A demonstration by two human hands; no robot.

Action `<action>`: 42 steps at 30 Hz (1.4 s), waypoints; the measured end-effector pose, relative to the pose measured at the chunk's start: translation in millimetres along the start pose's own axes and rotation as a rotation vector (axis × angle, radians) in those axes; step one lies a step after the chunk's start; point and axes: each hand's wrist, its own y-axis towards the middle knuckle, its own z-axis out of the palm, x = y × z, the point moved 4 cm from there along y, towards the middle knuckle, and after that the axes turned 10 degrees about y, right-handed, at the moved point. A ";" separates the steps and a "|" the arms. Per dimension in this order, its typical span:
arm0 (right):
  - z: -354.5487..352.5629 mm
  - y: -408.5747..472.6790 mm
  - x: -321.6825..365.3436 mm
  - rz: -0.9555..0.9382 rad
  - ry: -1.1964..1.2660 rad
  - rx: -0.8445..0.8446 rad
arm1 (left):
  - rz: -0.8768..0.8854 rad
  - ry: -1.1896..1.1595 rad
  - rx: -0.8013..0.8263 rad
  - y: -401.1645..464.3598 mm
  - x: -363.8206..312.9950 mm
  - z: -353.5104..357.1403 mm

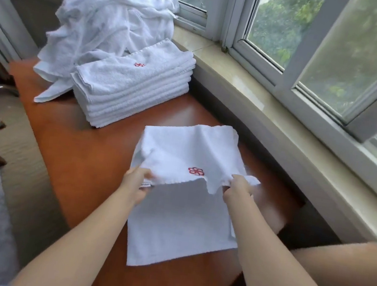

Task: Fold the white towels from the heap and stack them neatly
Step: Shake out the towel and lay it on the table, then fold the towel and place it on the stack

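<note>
Table: long orange-brown wooden table [77, 163], spread under both sets of fingers, running beside a pale stone window sill [271, 121].
Heap: loose heap of crumpled white terry towels [108, 20], well beyond the fingers at the table's far end, touching the stack.
Stack: tidy stack of folded white towels [129, 90] with a red mark on top, between the heap and the fingers, apart from the towel in hand.
Towel in hand: white rectangular terry towel [180, 225], near half flat on the table below the fingers, far half raised and doubled back toward them.
Emblem: small red flower embroidery [196, 171], between the two grips, on the raised layer.
Left hand [136, 184]: fingers curled, pinching the left corner of the raised edge.
Right hand [239, 187]: fingers curled, pinching the right corner of the same edge.
Step, as judged: halving fold under way, not yet laid.
Doing it well: keep both pinches level and taut, draw the raised edge onto the near edge, match corners before letting go, then smooth outward from the fold; sagging middle likely to wrinkle otherwise.
</note>
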 end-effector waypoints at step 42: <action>-171.1 8.4 -25.3 -0.978 -1.666 0.164 | -0.210 0.475 -0.518 -68.9 150.4 -81.2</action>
